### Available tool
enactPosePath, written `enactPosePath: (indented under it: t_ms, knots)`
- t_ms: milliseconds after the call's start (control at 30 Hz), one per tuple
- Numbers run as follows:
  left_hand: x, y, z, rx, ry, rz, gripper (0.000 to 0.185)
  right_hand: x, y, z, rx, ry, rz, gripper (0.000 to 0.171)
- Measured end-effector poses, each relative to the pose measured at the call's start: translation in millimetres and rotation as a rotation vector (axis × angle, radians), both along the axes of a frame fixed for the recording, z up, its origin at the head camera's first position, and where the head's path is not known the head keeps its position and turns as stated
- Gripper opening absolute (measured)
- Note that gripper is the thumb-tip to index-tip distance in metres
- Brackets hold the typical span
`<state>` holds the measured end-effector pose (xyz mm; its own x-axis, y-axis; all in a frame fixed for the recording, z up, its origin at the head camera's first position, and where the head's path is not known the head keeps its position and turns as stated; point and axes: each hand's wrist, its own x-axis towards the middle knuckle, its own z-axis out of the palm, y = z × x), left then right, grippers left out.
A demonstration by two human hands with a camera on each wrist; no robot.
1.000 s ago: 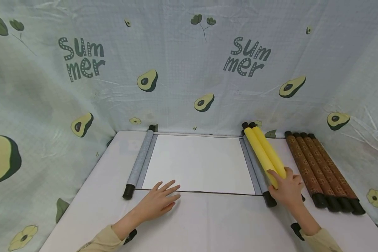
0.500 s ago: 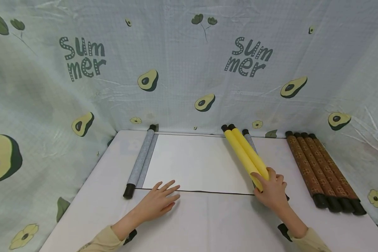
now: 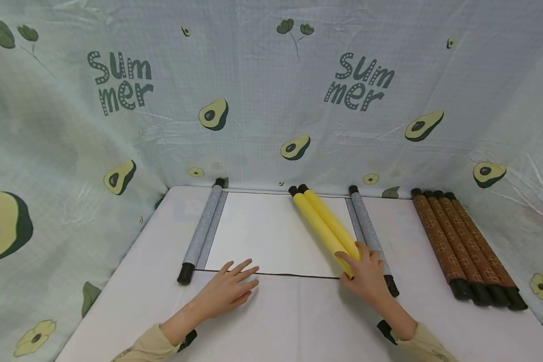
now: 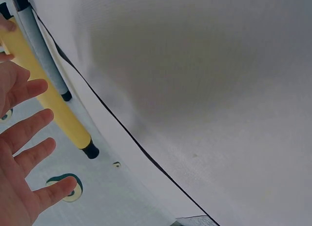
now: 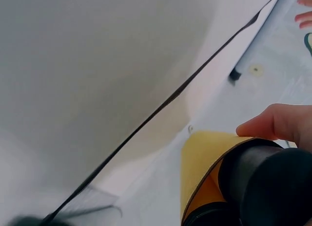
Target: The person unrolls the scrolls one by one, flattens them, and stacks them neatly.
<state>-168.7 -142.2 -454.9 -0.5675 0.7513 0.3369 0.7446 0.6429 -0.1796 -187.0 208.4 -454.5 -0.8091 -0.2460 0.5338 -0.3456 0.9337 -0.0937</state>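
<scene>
One unrolled scroll (image 3: 276, 234) lies flat on the white table (image 3: 298, 322), its blank sheet spread between two grey rollers: one roller (image 3: 202, 230) at the left edge and one roller (image 3: 370, 234) at the right edge, each with black end caps. Two yellow scrolls (image 3: 323, 226), rolled up and lying side by side, rest diagonally on the right part of the sheet, with black caps at the far ends; the near ends are under the right hand. Four brown patterned scrolls (image 3: 461, 246), rolled up and side by side, lie on the table well apart to the right, near the cloth wall. One printed cloth backdrop (image 3: 271, 100) with avocado motifs and the word "Summer" encloses the table on three sides. The right hand (image 3: 366, 274) grips the near ends of the yellow scrolls, fingers curled over them and thumb on the left side; the right wrist view shows a fingertip (image 5: 273, 123) on the yellow covering next to a black end cap. The left hand (image 3: 228, 286) lies flat, palm down, fingers straight and slightly spread, at the near edge of the sheet, near the left roller; it holds nothing.
</scene>
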Motion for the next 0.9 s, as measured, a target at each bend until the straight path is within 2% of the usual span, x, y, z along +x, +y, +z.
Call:
enactPosePath:
  t_ms: [333,500,667,900]
  knots:
    - [1.2,1,-0.9,0.006,0.008,0.001,0.022,2.0,-27,-0.1,0.002,-0.005,0.065,0.042]
    - [2.3,2,-0.8,-0.003,0.005,0.001,0.022,4.6,-40,-0.8,-0.005,-0.048,0.088,0.041]
    - [3.2,4,-0.2,-0.019,-0.035,0.007,0.022,8.2,-50,-2.8,-0.003,-0.077,0.105,0.039]
    - [4.1,6,0.5,-0.048,-0.073,0.029,0.022,11.4,-57,-7.2,0.008,-0.065,0.117,0.039]
